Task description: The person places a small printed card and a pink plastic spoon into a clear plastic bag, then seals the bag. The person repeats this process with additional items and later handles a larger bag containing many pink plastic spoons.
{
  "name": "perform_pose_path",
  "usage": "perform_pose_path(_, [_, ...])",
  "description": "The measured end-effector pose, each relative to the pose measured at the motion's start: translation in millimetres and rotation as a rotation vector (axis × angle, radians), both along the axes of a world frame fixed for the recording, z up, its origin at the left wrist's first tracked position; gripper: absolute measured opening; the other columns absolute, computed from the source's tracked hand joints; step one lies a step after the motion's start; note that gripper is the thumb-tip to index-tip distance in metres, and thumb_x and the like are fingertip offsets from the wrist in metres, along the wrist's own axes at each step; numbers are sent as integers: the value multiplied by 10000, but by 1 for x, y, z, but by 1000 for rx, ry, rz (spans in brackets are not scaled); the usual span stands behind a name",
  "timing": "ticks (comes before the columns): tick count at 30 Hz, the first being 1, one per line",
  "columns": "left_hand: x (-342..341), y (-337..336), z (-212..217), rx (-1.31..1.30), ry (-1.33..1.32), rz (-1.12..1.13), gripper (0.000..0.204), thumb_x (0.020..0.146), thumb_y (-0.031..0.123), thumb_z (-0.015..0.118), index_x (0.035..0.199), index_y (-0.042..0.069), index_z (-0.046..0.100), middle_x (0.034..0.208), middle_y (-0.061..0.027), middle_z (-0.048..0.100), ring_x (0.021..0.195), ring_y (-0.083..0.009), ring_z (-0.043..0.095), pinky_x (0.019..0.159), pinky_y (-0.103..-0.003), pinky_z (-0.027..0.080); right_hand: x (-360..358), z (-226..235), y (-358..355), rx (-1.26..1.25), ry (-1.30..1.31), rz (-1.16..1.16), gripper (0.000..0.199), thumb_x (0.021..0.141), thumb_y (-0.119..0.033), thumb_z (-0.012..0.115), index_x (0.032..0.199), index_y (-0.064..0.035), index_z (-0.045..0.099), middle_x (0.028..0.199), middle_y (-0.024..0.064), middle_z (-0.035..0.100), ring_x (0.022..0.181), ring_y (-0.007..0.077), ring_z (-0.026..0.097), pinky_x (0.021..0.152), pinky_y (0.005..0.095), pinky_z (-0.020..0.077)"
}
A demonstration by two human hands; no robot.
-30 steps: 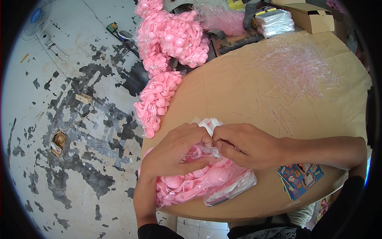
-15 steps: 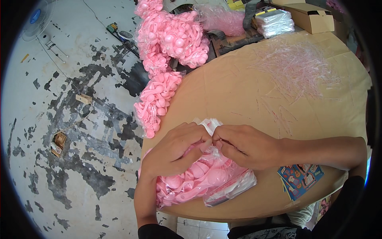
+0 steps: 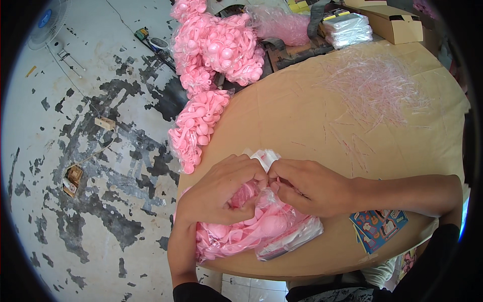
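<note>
A clear plastic bag full of pink, spoon-like plastic pieces lies at the table's near left edge. My left hand curls over the bag's gathered top, pinching the film, with pink showing between thumb and fingers. Against it, my right hand is closed, thumb and fingers pressed together at the same gathered top. Whether it also holds something thin is hidden. Beyond the knuckles, white plastic film sticks out. Flat, folded clear bags lie beside the filled bag, below my right hand.
More filled pink bags line the table's left edge and pile up beyond it. Thin clear strips are scattered at the far right. Colourful printed cards lie under my right forearm. A cardboard box and wrapped packs stand at the back.
My left thumb has dropped lower, away from its fingers, and more pink film shows in the gap. The right hand stays nearly in place at the bag's top.
</note>
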State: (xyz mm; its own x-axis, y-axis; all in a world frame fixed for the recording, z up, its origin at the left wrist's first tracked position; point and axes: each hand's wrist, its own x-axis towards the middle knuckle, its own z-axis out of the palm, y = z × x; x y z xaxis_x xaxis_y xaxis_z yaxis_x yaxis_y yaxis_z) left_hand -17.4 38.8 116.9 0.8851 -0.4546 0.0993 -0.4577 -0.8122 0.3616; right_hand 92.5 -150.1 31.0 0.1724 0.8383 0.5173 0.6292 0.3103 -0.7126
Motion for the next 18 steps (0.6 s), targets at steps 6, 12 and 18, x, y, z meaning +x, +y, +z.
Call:
perform_pose_path(6, [-3,1,-2,-51,-14,-13,257,645,28,688,862,73,559,907,-64,568,834,-276,540,744,-364,418,-1,1,0,16,10,15,170,937,-165,526,1010,-12,527,905,188,595,858,396,602,777,470,476])
perform_pose_path(12, [-5,2,-3,-124,-33,-27,205,659,15,731,783,42,570,919,-81,543,849,-244,555,709,-345,466,1,0,-2,6,21,25,224,914,-200,578,1040,-23,520,901,204,607,866,408,609,778,473,483])
perform_pose_path(18, [-6,0,0,-150,-73,-39,213,638,-20,761,755,28,589,922,-77,498,843,-219,544,682,-324,470,1,3,-5,8,-14,3,317,892,-206,603,1136,-23,513,924,222,611,891,423,608,807,478,487])
